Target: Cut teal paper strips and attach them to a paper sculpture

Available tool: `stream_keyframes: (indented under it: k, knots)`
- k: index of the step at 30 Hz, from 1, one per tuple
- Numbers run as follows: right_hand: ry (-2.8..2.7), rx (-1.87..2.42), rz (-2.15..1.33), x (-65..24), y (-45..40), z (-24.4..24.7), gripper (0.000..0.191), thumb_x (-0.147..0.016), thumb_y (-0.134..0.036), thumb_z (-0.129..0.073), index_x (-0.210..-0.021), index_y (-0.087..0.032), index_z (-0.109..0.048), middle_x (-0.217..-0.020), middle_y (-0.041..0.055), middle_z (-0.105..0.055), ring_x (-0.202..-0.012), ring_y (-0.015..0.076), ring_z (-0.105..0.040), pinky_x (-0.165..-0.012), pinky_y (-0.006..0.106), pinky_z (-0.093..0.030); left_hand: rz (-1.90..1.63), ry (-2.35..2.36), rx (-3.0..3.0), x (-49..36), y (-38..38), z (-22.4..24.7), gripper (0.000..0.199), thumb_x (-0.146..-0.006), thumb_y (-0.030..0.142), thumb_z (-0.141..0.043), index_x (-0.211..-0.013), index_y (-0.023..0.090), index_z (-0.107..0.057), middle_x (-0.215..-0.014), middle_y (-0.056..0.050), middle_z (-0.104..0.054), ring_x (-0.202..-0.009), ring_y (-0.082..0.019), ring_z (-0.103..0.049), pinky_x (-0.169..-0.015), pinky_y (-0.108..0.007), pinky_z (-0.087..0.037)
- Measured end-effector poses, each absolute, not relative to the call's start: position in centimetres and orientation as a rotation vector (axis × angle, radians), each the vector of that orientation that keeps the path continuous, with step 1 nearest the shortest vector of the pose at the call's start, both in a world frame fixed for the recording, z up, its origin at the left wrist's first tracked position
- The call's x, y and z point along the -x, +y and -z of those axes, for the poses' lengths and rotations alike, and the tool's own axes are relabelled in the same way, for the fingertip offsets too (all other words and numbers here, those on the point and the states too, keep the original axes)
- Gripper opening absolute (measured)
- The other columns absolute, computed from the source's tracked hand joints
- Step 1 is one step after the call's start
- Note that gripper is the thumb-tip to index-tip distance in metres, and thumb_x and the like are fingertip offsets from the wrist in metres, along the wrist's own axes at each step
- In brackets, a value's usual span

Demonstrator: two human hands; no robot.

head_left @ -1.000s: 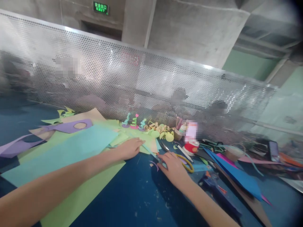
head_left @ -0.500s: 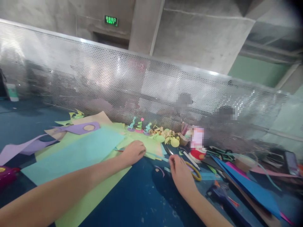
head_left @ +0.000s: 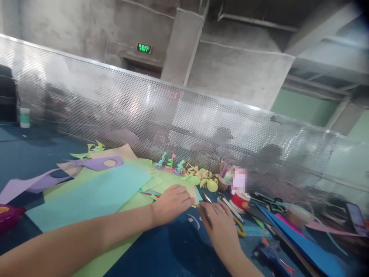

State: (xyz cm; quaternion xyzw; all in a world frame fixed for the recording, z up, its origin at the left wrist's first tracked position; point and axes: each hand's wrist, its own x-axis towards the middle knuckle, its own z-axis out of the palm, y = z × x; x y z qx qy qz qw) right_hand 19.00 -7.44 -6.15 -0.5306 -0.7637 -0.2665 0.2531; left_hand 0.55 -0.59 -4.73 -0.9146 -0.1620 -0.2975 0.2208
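Note:
My left hand (head_left: 174,202) is low over the middle of the blue table (head_left: 161,250), fingers curled together and pointing right; what they hold, if anything, is hidden. Just to its right, my right hand (head_left: 217,221) has bent fingers near the scissors (head_left: 206,197), whose yellow handle (head_left: 240,227) shows beyond the hand. I cannot make out what is between those fingers. Light blue paper (head_left: 95,194) lies over green paper (head_left: 129,204) beside my left forearm. A curved purple scrap (head_left: 194,221) lies on the table between the hands.
Small spiral paper pieces (head_left: 170,163) and yellow-green cutouts (head_left: 211,184) line the perforated metal barrier (head_left: 138,100). A red-and-white container (head_left: 240,202), blue sheets (head_left: 300,234), a dark blue tool (head_left: 269,256) and a phone (head_left: 356,218) are on the right.
My left hand has moved right, closer to my right hand. The light blue strip seen between the hands earlier is now hidden. The camera view has tilted up slightly.

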Motion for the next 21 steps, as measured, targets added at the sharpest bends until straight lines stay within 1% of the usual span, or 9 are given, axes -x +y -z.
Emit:
stream_keyframes:
  k: [2,5,6,8,10,13,16,19,21]
  knots:
    - [-2.129,1.408,0.737,-19.1,-7.5,5.5,0.021,-0.092,-0.023,-0.039,-0.09,-0.02,-0.059,-0.077,0.0046,-0.067,-0.074,0.0191,-0.059,-0.079,0.034,-0.038,0.839,-0.488,2.53,-0.5,-1.2,4.0,0.019,-0.09,0.02,-0.039,-0.098,0.016,-0.056,-0.08,-0.005,-0.061,-0.081,-0.019,-0.052,-0.076,-0.031,-0.038]
    - [-2.167,1.438,0.798,-19.3,-7.9,4.1,0.027,-0.093,-0.026,-0.036,-0.087,-0.02,-0.061,-0.067,0.0043,-0.063,-0.067,0.019,-0.057,-0.066,0.031,-0.038,0.862,-0.61,2.598,0.3,-1.5,3.3,0.024,-0.09,0.022,-0.038,-0.085,0.016,-0.06,-0.071,-0.005,-0.06,-0.074,-0.018,-0.053,-0.07,-0.03,-0.039]
    - [-2.156,1.452,0.8,-19.2,-8.0,3.6,0.027,-0.092,-0.027,-0.036,-0.086,-0.02,-0.062,-0.068,0.0046,-0.062,-0.069,0.0191,-0.056,-0.066,0.03,-0.038,0.864,-0.64,2.635,0.7,-1.6,3.2,0.026,-0.09,0.022,-0.037,-0.084,0.016,-0.061,-0.069,-0.005,-0.06,-0.073,-0.018,-0.053,-0.069,-0.029,-0.039]
    - [-2.135,1.458,0.759,-19.0,-8.4,2.9,0.027,-0.091,-0.027,-0.039,-0.085,-0.021,-0.064,-0.075,0.0058,-0.061,-0.076,0.0199,-0.055,-0.068,0.03,-0.039,0.861,-0.698,2.706,1.4,-1.8,3.3,0.028,-0.09,0.023,-0.036,-0.087,0.017,-0.063,-0.07,-0.005,-0.06,-0.074,-0.018,-0.054,-0.07,-0.029,-0.04]
    - [-2.13,1.455,0.712,-18.7,-8.7,2.5,0.025,-0.089,-0.027,-0.041,-0.084,-0.022,-0.065,-0.081,0.0068,-0.059,-0.08,0.0207,-0.053,-0.07,0.031,-0.04,0.844,-0.78,2.763,1.9,-2.5,3.5,0.029,-0.09,0.024,-0.035,-0.094,0.017,-0.063,-0.075,-0.006,-0.059,-0.079,-0.019,-0.054,-0.071,-0.03,-0.041]
    - [-2.159,1.493,0.619,-18.2,-9.1,2.4,0.025,-0.088,-0.022,-0.041,-0.089,-0.02,-0.066,-0.08,0.0076,-0.058,-0.08,0.0221,-0.053,-0.069,0.032,-0.041,0.829,-0.942,2.836,2.1,-4.0,3.9,0.031,-0.09,0.025,-0.033,-0.102,0.019,-0.061,-0.085,-0.007,-0.056,-0.083,-0.019,-0.053,-0.073,-0.031,-0.042]
    - [-2.15,1.56,0.292,-17.7,-9.3,2.5,0.024,-0.085,-0.017,-0.042,-0.093,-0.018,-0.064,-0.079,0.007,-0.062,-0.078,0.0211,-0.057,-0.069,0.03,-0.042,0.82,-1.116,2.956,1.9,-5.2,4.6,0.033,-0.089,0.024,-0.03,-0.103,0.02,-0.06,-0.089,-0.007,-0.054,-0.086,-0.019,-0.053,-0.077,-0.031,-0.042]
    - [-2.025,1.664,-0.142,-17.2,-9.4,2.3,0.014,-0.081,-0.023,-0.05,-0.086,-0.017,-0.062,-0.067,0.003,-0.064,-0.061,0.0178,-0.059,-0.057,0.026,-0.042,0.953,-1.21,3.065,1.7,-5.4,5.6,0.034,-0.09,0.026,-0.028,-0.1,0.021,-0.06,-0.091,-0.006,-0.055,-0.091,-0.019,-0.052,-0.084,-0.032,-0.039]
    - [-1.945,1.678,-0.36,-17.0,-9.5,2.1,0.012,-0.078,-0.028,-0.052,-0.08,-0.017,-0.059,-0.06,0.0011,-0.064,-0.056,0.0168,-0.059,-0.053,0.024,-0.04,1.085,-1.258,3.108,1.6,-5.3,6.1,0.032,-0.09,0.029,-0.029,-0.1,0.022,-0.058,-0.093,-0.005,-0.057,-0.092,-0.019,-0.053,-0.085,-0.031,-0.038]
